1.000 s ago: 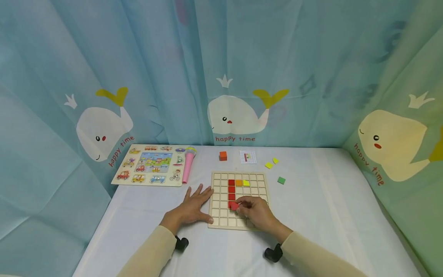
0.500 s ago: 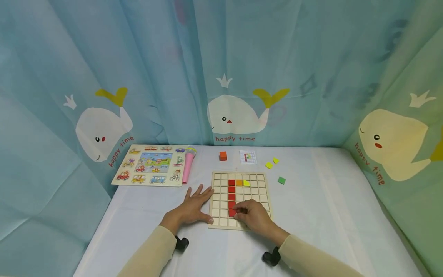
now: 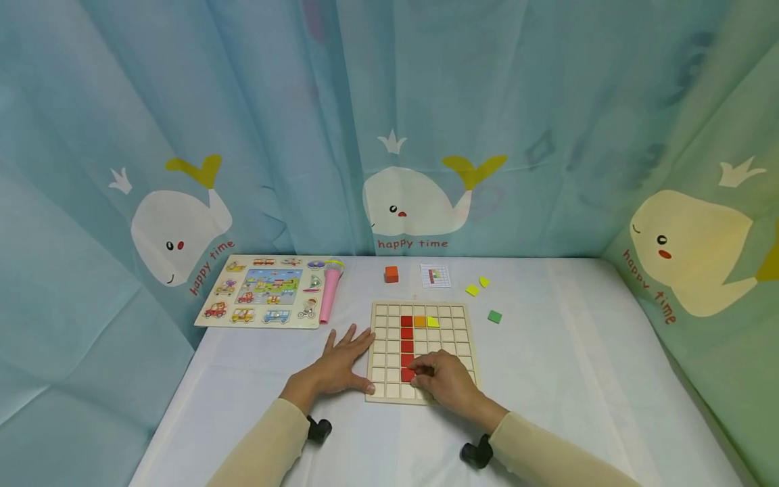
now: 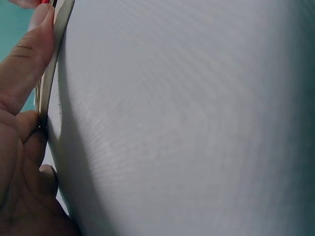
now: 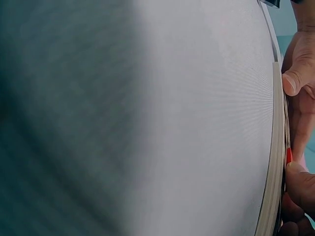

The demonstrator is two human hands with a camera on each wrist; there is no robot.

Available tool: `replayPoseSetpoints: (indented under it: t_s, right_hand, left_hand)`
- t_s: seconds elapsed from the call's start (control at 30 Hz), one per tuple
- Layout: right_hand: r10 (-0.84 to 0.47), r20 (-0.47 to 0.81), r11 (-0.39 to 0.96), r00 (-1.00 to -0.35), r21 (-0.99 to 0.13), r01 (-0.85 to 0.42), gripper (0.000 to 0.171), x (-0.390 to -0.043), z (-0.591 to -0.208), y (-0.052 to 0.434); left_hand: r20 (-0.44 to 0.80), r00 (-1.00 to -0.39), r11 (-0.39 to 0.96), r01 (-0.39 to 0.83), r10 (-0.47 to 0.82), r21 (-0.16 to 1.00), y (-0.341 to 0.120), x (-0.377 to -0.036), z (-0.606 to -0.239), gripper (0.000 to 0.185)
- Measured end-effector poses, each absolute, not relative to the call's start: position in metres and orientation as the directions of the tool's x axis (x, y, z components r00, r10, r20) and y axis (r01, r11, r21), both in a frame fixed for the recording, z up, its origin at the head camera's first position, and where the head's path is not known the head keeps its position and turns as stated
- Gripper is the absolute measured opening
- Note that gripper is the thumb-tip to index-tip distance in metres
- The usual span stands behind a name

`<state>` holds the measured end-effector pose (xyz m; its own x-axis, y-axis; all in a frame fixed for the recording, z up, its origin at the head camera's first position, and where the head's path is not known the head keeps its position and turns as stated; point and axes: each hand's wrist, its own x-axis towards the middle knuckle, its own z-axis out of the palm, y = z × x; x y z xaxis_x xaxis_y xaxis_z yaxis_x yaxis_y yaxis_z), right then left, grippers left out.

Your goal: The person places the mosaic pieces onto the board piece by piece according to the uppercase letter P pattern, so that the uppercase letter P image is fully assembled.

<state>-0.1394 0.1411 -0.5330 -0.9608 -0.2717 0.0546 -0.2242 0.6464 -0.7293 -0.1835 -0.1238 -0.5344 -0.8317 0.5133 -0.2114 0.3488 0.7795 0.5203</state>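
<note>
A wooden grid board [image 3: 378, 393] lies on the table, with a column of several red tiles in it. An orange tile [image 3: 420, 321] and a yellow tile [image 3: 433, 322] sit right of the topmost red one. My left hand [image 3: 335, 365] rests at the board's left edge, fingers spread; its thumb [image 4: 29, 59] touches the rim in the left wrist view. With thumb and fingertips, my right hand [image 3: 447, 380] pinches the lowest red tile [image 3: 406, 375] at its cell. Red also shows by the thumb in the right wrist view [image 5: 289, 155]. Fingers partly cover that tile.
Behind the board stand an orange-red block [image 3: 391, 274] and a small pattern card [image 3: 435, 276]. Two loose yellow tiles [image 3: 472, 290] and a green tile [image 3: 495, 316] lie to the right. A picture puzzle [image 3: 213, 287] and pink toy microphone [image 3: 330, 294] are at back left.
My right hand has moved slightly toward me, bringing the red tile from over the fourth red place down to the cell below it. The left hand stays put.
</note>
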Motion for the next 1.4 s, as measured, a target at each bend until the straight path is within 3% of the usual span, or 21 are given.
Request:
replayPoseSetpoints:
  t_s: [0.43, 0.93, 1.4]
  right_hand:
    - [-0.278, 0.06, 0.643, -0.959, -0.73, -0.233, 0.018, -0.142, -0.536, 0.141]
    - [-0.232, -0.037, 0.517, -0.972, -0.851, -0.091, 0.017, -0.146, -0.53, 0.146]
    - [-0.185, -0.093, 0.476, -0.978, -0.879, -0.006, 0.018, -0.153, -0.525, 0.153]
  left_hand:
    - [-0.218, -0.83, 0.783, 0.349, 0.514, 0.516, -0.124, -0.185, -0.536, 0.112]
    - [-0.232, -0.826, 0.779, 0.336, 0.514, 0.529, -0.124, -0.184, -0.533, 0.113]
    - [-0.237, -0.815, 0.765, 0.336, 0.528, 0.549, -0.125, -0.184, -0.531, 0.111]
